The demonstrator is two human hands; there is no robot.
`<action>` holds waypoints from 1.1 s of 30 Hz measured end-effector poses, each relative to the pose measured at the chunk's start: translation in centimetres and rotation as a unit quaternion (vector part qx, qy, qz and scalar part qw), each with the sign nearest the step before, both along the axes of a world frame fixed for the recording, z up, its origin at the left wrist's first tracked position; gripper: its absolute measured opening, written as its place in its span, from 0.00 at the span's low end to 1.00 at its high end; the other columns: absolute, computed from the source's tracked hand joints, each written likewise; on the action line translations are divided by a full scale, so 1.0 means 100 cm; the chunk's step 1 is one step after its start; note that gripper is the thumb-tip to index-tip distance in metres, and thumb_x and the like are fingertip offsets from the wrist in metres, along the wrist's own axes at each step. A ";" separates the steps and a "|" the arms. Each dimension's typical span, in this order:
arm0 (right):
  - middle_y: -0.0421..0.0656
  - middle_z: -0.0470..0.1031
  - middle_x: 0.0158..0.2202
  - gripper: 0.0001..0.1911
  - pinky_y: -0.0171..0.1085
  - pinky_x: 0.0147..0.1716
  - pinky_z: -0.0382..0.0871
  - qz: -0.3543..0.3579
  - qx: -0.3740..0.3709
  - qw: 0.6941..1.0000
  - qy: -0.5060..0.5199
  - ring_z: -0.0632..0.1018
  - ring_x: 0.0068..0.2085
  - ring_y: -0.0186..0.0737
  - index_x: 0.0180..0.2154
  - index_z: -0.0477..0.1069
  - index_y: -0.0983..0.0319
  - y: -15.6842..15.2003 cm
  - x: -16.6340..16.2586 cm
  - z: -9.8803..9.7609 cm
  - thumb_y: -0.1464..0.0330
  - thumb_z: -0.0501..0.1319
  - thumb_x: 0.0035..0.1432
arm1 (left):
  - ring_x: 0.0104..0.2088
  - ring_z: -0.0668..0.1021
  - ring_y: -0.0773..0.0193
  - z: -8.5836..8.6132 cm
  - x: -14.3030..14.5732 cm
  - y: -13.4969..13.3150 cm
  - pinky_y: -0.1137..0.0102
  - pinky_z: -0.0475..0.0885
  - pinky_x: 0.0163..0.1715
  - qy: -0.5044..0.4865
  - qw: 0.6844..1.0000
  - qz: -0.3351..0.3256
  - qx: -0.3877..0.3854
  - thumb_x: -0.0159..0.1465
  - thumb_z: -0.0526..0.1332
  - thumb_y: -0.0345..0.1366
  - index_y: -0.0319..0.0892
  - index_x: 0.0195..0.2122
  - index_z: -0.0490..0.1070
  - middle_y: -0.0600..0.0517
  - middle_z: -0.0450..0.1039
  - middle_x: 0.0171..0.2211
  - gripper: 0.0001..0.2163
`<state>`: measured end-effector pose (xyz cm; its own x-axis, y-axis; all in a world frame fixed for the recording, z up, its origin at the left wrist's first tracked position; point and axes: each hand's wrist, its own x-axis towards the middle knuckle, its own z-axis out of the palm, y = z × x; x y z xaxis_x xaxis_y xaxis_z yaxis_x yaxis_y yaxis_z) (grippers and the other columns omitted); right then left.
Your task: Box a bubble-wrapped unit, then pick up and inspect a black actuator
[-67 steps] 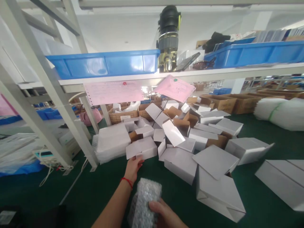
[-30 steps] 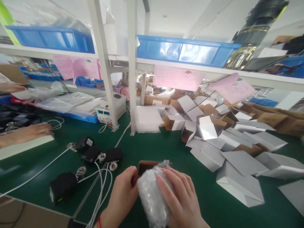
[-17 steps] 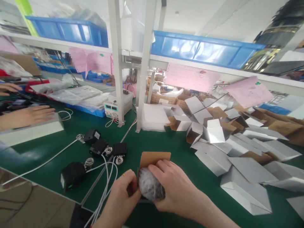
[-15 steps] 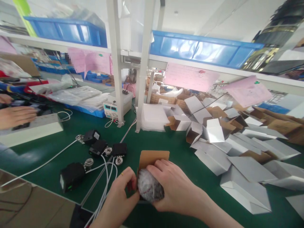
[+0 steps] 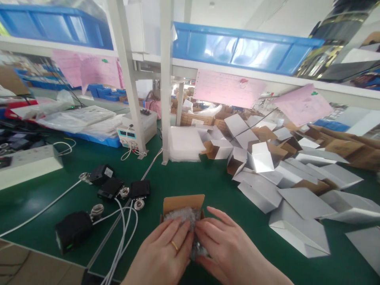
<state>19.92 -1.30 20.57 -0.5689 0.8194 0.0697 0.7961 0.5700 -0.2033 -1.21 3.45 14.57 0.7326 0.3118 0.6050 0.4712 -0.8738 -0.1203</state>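
We see the left hand [image 5: 166,253] and right hand [image 5: 228,249] side by side, fingers outstretched and pressed flat on the bubble-wrapped bundle [image 5: 181,215], not gripping it. The bundle sits inside an open cardboard box [image 5: 183,202] on the green counter [image 5: 208,178].
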 end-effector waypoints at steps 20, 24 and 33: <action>0.50 0.77 0.54 0.32 0.50 0.57 0.69 -0.123 -0.321 0.696 0.630 0.76 0.56 0.57 0.57 0.75 0.61 0.034 0.029 -0.099 0.48 0.74 0.62 | 0.53 0.82 0.53 -0.048 -0.035 -0.014 0.63 0.82 0.52 -0.184 0.961 0.070 -0.193 0.68 0.64 0.39 0.46 0.60 0.72 0.44 0.81 0.52 0.19; 0.46 0.80 0.43 0.26 0.45 0.45 0.73 -0.103 -0.324 0.705 0.623 0.80 0.45 0.54 0.55 0.77 0.62 0.050 0.002 -0.114 0.52 0.70 0.63 | 0.57 0.79 0.57 -0.064 -0.032 -0.013 0.63 0.78 0.57 -0.181 0.963 0.021 -0.198 0.72 0.61 0.35 0.47 0.58 0.72 0.48 0.81 0.52 0.14; 0.42 0.69 0.65 0.28 0.52 0.72 0.42 0.048 -0.051 0.925 0.373 0.66 0.66 0.49 0.63 0.73 0.51 0.011 0.004 -0.077 0.74 0.62 0.63 | 0.51 0.79 0.57 -0.057 -0.031 -0.010 0.65 0.78 0.53 -0.222 0.954 -0.026 -0.199 0.71 0.61 0.29 0.45 0.46 0.74 0.48 0.82 0.43 0.06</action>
<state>20.31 -0.23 12.82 -0.4646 0.7914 0.3972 0.3582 0.5782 -0.7331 -4.31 2.46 8.86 0.4530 0.5525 0.6996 0.3538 -0.8318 0.4278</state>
